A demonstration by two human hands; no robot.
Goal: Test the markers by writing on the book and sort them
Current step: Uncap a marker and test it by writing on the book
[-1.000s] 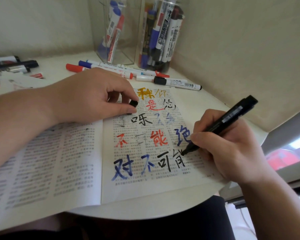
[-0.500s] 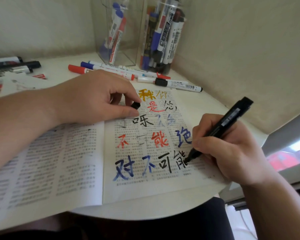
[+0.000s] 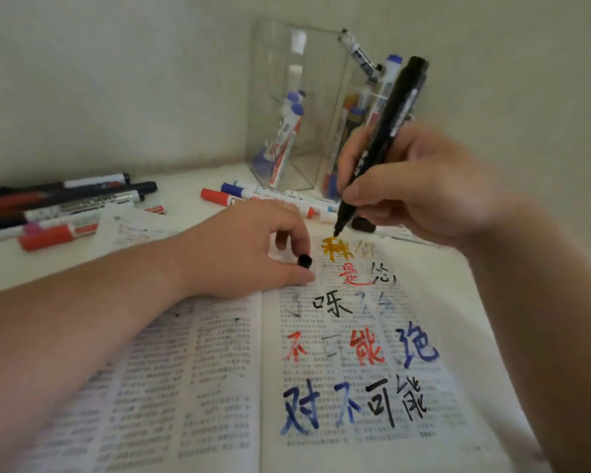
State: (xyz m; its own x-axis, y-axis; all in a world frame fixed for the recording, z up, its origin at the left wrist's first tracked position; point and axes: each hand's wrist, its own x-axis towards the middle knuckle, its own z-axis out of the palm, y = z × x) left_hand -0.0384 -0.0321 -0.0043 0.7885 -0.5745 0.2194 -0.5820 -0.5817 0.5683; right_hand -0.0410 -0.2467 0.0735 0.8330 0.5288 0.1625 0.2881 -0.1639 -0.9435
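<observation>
While its bare tip hangs over the top edge of the open printed book (image 3: 198, 387), the long black marker (image 3: 389, 124) stands steeply, gripped by the right hand (image 3: 420, 186). The left hand (image 3: 246, 254) pinches a small black cap (image 3: 305, 261) beside the fold, with clear plastic holders (image 3: 287, 107) close behind.

The open book (image 3: 202, 377) lies on the worktop (image 3: 181, 199), with loose markers (image 3: 65, 208) behind it at left and marker holders (image 3: 287, 107) standing behind it.

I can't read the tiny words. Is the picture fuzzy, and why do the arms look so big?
Head view: yes, the book print blurs into grey lines, worst near the bottom; the big marker characters are readable; the wide lens stretches the left forearm near the edge.
</observation>
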